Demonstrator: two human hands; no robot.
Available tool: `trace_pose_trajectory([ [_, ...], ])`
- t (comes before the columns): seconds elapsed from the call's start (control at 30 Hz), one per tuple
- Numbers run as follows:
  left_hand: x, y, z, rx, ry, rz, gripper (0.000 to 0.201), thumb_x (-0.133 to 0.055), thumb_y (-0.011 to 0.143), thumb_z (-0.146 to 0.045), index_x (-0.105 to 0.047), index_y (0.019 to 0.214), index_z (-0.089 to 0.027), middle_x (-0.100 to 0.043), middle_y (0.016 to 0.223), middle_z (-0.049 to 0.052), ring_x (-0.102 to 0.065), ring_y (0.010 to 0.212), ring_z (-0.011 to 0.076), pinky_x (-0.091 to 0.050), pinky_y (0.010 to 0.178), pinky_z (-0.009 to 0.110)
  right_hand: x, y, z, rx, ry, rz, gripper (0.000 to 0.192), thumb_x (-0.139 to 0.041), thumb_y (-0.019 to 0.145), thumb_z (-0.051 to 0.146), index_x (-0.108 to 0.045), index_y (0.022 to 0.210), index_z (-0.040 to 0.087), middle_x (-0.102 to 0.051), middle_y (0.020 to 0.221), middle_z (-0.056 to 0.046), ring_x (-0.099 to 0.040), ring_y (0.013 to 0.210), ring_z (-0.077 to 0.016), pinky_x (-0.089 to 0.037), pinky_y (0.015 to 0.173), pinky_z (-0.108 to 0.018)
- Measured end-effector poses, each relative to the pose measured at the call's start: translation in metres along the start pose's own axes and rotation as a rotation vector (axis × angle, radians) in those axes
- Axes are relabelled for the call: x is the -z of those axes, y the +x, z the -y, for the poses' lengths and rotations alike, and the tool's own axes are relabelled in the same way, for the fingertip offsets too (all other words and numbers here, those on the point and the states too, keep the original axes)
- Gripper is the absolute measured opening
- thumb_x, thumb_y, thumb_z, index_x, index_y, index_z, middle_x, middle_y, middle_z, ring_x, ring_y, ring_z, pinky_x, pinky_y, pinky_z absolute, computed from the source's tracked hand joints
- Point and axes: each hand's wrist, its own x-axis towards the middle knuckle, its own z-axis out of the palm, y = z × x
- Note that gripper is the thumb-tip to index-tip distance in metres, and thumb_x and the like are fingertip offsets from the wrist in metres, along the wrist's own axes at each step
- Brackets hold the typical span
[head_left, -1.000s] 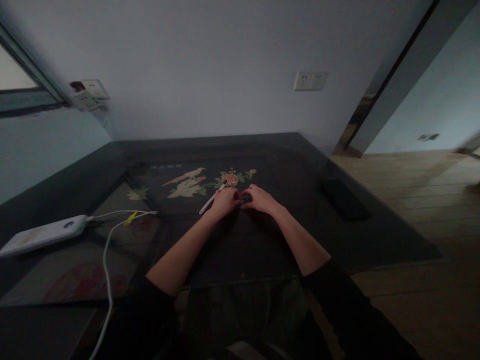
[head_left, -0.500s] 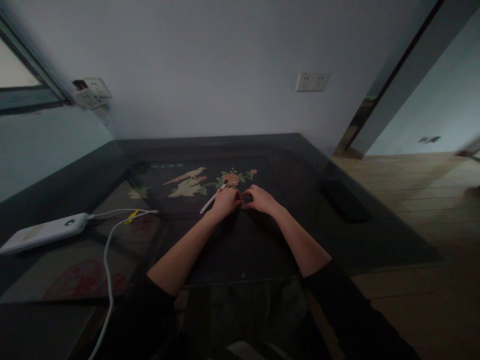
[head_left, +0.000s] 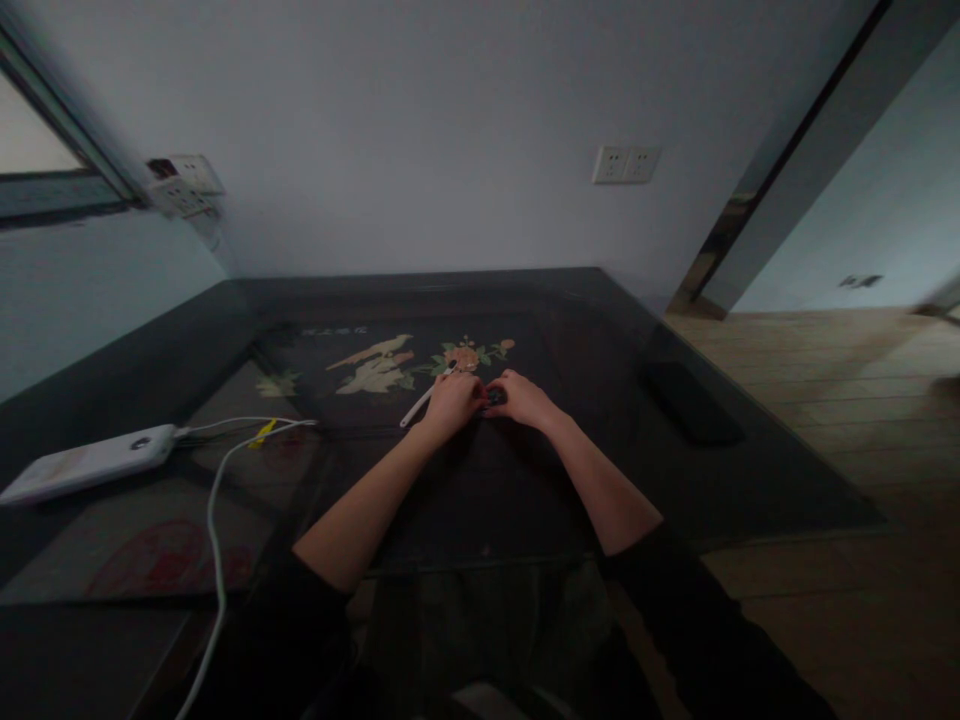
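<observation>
I see left hand (head_left: 457, 402) and right hand (head_left: 523, 400), fingertips pinching one small dark object (head_left: 496, 397); best steady it against tabletop (head_left: 487, 495), pinch light.

My left grip (head_left: 456, 398) and right grip (head_left: 521, 398) flank a small object (head_left: 495, 397) on the tabletop (head_left: 465, 500). Just beside my left grip, at nine o'clock, lies a brush-like tool (head_left: 420, 404); well beyond, a power bank (head_left: 94, 465), its cable (head_left: 217, 540) at eight. At three lies a phone-like slab (head_left: 694, 402). Behind the tabletop, a wall socket (head_left: 626, 165) sits at one.
</observation>
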Motion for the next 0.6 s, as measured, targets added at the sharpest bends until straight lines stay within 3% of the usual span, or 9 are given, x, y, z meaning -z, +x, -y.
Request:
trace_pose_trajectory([
  [0.17, 0.005, 0.004, 0.002, 0.022, -0.050, -0.082, 0.006, -0.069, 0.083, -0.024, -0.071, 0.086, -0.019, -0.073, 0.095, 0.007, -0.063, 0.097, 0.0259, -0.043, 0.088, 0.039, -0.001, 0.000, -0.004, -0.029, -0.001, -0.025, 0.043, -0.078, 0.076, 0.034, -0.069, 0.116, 0.022, -0.060, 0.114, -0.011, -0.063, 0.104, -0.0270, -0.047, 0.081, -0.032],
  [0.33, 0.006, 0.011, 0.012, 0.130, -0.403, -0.111, 0.006, -0.072, 0.077, -0.022, -0.071, 0.080, -0.017, -0.072, 0.082, 0.004, -0.066, 0.082, 0.0196, -0.047, 0.075, 0.030, 0.001, 0.000, -0.005, -0.022, 0.059, -0.117, 0.055, -0.080, 0.074, 0.035, -0.063, 0.126, 0.022, -0.057, 0.119, -0.012, -0.061, 0.105, -0.0274, -0.049, 0.083, -0.035],
  [0.47, 0.009, 0.014, 0.020, 0.173, -0.641, -0.110, 0.011, -0.074, 0.073, -0.023, -0.070, 0.078, -0.014, -0.072, 0.077, 0.004, -0.066, 0.076, 0.0178, -0.048, 0.073, 0.028, 0.008, 0.000, 0.000, 0.127, 0.154, -0.313, 0.044, -0.072, 0.082, 0.027, -0.062, 0.125, 0.023, -0.058, 0.121, -0.010, -0.059, 0.108, -0.0238, -0.047, 0.090, -0.037],
  [0.6, 0.012, 0.012, 0.022, 0.200, -0.834, -0.030, 0.014, -0.075, 0.070, -0.026, -0.071, 0.074, -0.013, -0.068, 0.066, 0.001, -0.060, 0.064, 0.0137, -0.045, 0.066, 0.026, 0.009, -0.002, 0.006, 0.294, 0.123, -0.373, 0.029, -0.066, 0.085, 0.018, -0.068, 0.114, 0.024, -0.065, 0.110, -0.008, -0.058, 0.107, -0.0227, -0.046, 0.092, -0.037],
])
